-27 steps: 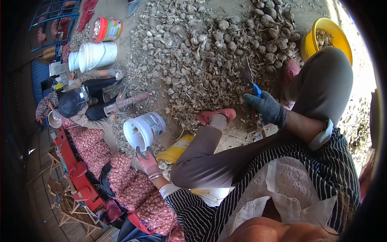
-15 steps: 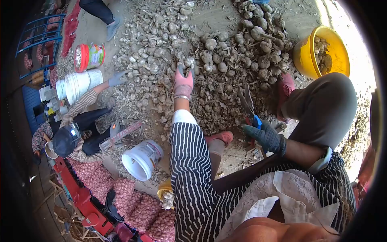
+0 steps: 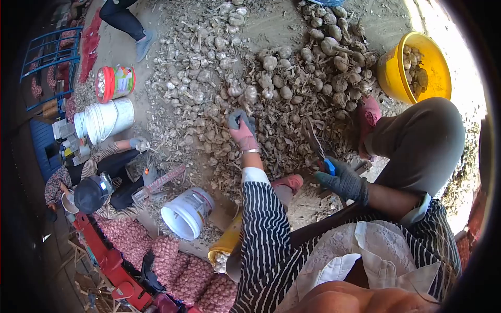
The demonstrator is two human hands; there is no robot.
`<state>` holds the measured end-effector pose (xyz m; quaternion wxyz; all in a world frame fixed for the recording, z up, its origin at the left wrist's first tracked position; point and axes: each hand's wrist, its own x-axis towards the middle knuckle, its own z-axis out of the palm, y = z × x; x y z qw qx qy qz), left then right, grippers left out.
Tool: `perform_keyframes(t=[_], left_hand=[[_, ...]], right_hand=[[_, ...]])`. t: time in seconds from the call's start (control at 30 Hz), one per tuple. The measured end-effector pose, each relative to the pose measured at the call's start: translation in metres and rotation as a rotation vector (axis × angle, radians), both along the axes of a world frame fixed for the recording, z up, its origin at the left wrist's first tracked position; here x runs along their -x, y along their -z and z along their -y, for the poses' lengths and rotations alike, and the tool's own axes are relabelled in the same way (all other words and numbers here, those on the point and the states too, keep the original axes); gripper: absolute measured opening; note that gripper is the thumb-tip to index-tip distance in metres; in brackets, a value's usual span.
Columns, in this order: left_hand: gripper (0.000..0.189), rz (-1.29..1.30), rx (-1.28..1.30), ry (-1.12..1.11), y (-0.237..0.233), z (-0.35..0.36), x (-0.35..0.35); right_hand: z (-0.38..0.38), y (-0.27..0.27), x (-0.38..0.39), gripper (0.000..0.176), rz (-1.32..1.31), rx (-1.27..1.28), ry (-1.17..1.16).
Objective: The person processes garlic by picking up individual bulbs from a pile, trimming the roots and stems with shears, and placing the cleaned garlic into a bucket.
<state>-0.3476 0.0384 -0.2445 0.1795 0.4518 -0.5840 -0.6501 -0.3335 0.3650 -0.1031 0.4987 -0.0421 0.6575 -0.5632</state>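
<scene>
Outdoors on a bare dirt floor (image 3: 271, 28), with a huge heap of dusty grey-white garlic bulbs (image 3: 209, 78) spread out ahead of the person. Only the head cam here, so one pass.

Left hand (image 3: 244, 134), in a pink fabric glove, is stretched out into the heap with its grip curled tight over something. It looks like a bulb, but the fingers hide it, so I can't say for sure. Right hand (image 3: 342, 180), in a dark grey glove, sits back by the knee. Its grip is clamped on long metal shears with blue handles (image 3: 319, 151), blades pointing into the heap. I'd guess they're kept close so the blades stay clear of the reaching arm.

Counts:
- One round yellow plastic basin (image 3: 390, 78), beyond and right of the right grip, partly full of bulbs.
- One yellow plastic tub (image 3: 227, 242), tipped over near-side of the left grip.
- One white plastic bucket (image 3: 201, 201), on its side just left of the tub.
- A stack of white buckets (image 3: 104, 119) and one red-rimmed tub (image 3: 116, 81), well left of the left grip.
- One co-worker in a dark cap (image 3: 90, 194) out there too.
- Bulbs: way too many to count.
</scene>
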Motion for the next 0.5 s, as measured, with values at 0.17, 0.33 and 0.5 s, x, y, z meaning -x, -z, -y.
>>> perform_keyframes(t=[0.17,0.33,0.5], left_hand=[[0.026,-0.081,-0.156,-0.066,-0.025,-0.052,-0.077],[0.027,0.184,-0.373,-0.121,-0.013,-0.065,-0.118],[0.029,0.142,-0.345,-0.083,-0.025,-0.074,-0.102]], right_hand=[[0.001,-0.014,0.006,0.036,0.05,0.077,-0.048],[-0.004,-0.04,0.01,0.032,0.363,0.131,0.061],[-0.003,-0.043,0.004,0.035,0.49,0.222,0.146]])
